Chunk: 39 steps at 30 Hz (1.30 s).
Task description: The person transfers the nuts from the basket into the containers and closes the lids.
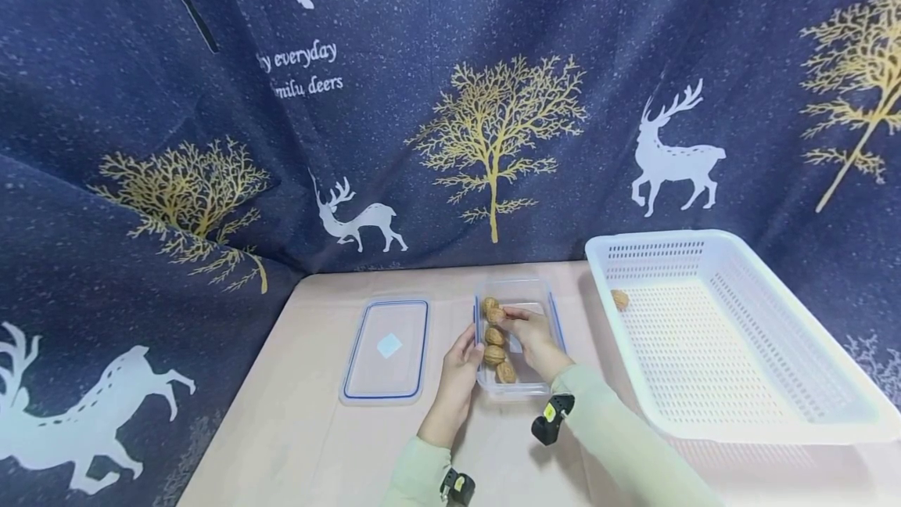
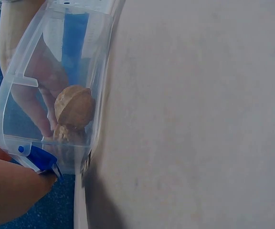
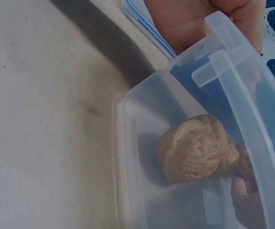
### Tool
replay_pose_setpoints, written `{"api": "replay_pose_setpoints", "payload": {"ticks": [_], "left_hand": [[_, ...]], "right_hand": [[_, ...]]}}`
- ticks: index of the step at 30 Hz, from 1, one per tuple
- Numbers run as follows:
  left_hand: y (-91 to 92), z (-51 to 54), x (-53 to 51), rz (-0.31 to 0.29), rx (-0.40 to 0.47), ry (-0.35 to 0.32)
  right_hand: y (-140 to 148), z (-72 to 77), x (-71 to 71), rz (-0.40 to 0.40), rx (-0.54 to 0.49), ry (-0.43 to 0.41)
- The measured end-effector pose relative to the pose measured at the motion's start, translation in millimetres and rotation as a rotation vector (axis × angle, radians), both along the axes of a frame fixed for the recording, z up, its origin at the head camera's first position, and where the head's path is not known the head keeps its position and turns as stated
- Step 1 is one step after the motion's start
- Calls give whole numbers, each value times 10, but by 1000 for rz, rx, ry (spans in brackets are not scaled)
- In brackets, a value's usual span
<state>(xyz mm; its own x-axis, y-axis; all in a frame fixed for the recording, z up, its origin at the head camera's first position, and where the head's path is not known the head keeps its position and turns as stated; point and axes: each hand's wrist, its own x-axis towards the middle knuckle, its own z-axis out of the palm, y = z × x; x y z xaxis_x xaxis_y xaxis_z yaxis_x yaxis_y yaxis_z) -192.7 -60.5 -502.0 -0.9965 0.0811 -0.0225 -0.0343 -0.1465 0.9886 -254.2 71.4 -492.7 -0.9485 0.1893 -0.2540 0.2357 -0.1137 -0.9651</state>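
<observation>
A clear plastic food container (image 1: 512, 393) with blue clips stands on the table in the head view. Several walnuts (image 1: 494, 356) lie in a row along its left side. My left hand (image 1: 459, 370) grips the container's left wall, thumb over the rim; the left wrist view shows the fingers at a blue clip (image 2: 42, 160). Inside the container, my right hand (image 1: 533, 339) pinches one walnut (image 1: 496, 316) with its fingertips near the far end of the row. Through the clear wall in the right wrist view, a walnut (image 3: 195, 150) shows large, partly hiding those behind it.
The container's lid (image 1: 385, 370), with a blue seal, lies flat to the left. On the right stands a large white perforated basket (image 1: 711, 350) with one walnut (image 1: 619, 300) near its left wall. Behind the table hangs a dark blue cloth (image 1: 450, 178) printed with deer and trees.
</observation>
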Motion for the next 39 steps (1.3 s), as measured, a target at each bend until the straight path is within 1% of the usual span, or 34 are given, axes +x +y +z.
{"api": "replay_pose_setpoints", "payload": {"ticks": [6, 9, 10, 13, 16, 17, 21, 26, 32, 39], "left_hand": [[10, 9, 1, 5, 10, -1], [12, 16, -5, 5, 9, -3], [12, 19, -6, 5, 6, -6], [12, 27, -8, 8, -1, -9], [13, 29, -6, 10, -2, -4], [13, 24, -6, 10, -1, -2], [16, 10, -6, 13, 0, 3], [10, 2, 0, 15, -13, 2], [2, 9, 9, 13, -26, 3], [11, -4, -10, 17, -23, 3]], "right_hand": [[-7, 0, -2, 6, 11, -13], [14, -34, -22, 8, 9, 9], [27, -72, -40, 13, -2, 36], [40, -84, -46, 12, -3, 43], [33, -46, -26, 9, -1, 17], [23, -1, -4, 6, 6, -10], [17, 65, 29, 13, 7, -16], [39, 74, 15, 30, 24, -13], [65, 104, -23, 14, -5, 22], [96, 265, -37, 22, -53, 38]]}}
